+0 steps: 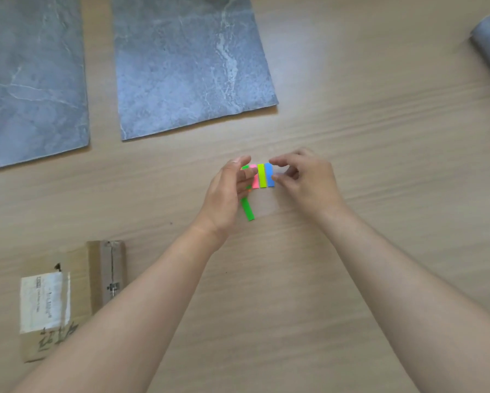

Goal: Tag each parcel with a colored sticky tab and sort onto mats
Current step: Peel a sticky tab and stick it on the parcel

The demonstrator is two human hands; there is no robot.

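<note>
Left hand (226,194) pinches a green tab (247,209), its top hidden behind the fingers; right hand (303,182) grips the clear tab sheet (266,201) (barely visible) beside the blue tab (269,174). Cardboard parcel (56,302) lies well apart.

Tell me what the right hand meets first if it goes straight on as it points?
The blue tab: the right hand seems to pinch at its edge already, though depth is unclear.

Forearms outstretched, left hand (228,194) pinching green tab (248,209), right hand (306,181) pinching tab sheet (262,177)
</note>
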